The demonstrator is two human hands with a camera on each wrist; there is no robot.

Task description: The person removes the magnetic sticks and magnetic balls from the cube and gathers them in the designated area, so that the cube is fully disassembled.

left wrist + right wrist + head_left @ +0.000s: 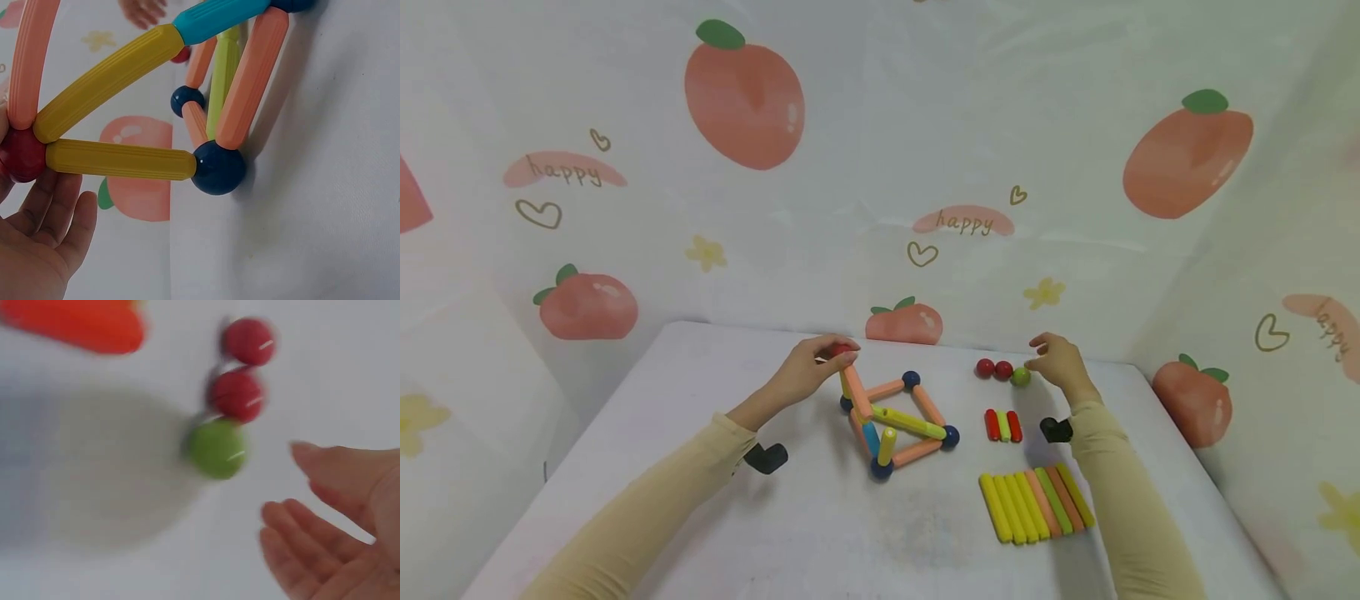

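Beige sleeves (pixel 625 512) nearest camera, rising from lower left and lower right of head view. Right hand (pixel 1063 367), right of centre, nearer to green ball (pixel 1021 377) on table (pixel 805 533): ball just left of its fingers, gap visible in wrist view; thumb and fingers spread, nothing between. Ball round, no long axis; row with two red balls (pixel 1003 369) runs left-right, green at right end. Left hand (pixel 807 367), left of centre, pinches red connector ball (pixel 842 350) atop rod frame (pixel 906 422).
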